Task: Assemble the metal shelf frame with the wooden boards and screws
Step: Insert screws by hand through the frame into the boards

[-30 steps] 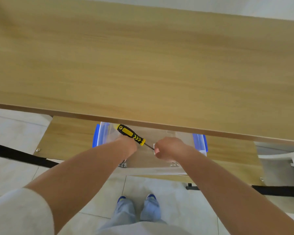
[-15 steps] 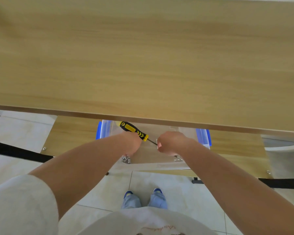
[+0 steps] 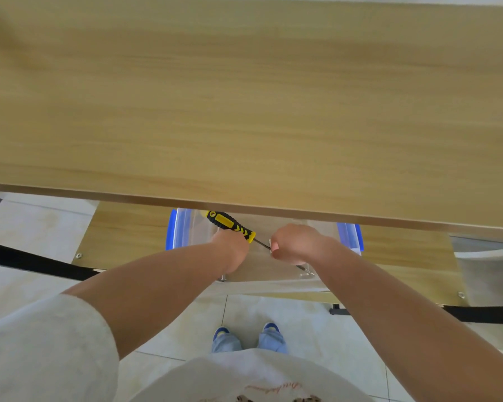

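Pale floor tiles [image 3: 296, 317] run under the person's feet, nearest the viewer, and the lower wooden board [image 3: 122, 236] sits just beyond them, with a screw [image 3: 78, 255] at its near left corner and another screw [image 3: 460, 294] at its near right. Black frame bars [image 3: 35, 264] pass beneath that lower board on both sides.

Above the lower board's middle stands a clear plastic box [image 3: 183, 230] with blue ends, and both hands work over it. The left hand [image 3: 231, 249] is curled round the yellow-and-black screwdriver [image 3: 230, 226], handle pointing away and to the left, blade aimed at the right hand [image 3: 295, 242]. That right hand is closed in a pinch round something small and pale at the blade tip; likely a screw, though it is too small to tell.

Farther off, the upper wooden board [image 3: 244, 97] overhangs the lower one and fills the view.

The step seems to be seating a screw on the driver tip. It would go best with the blade kept steady and square to the head, the pinch released only once the tip sits fully in the slot, and the work kept over the box so a dropped screw lands inside.
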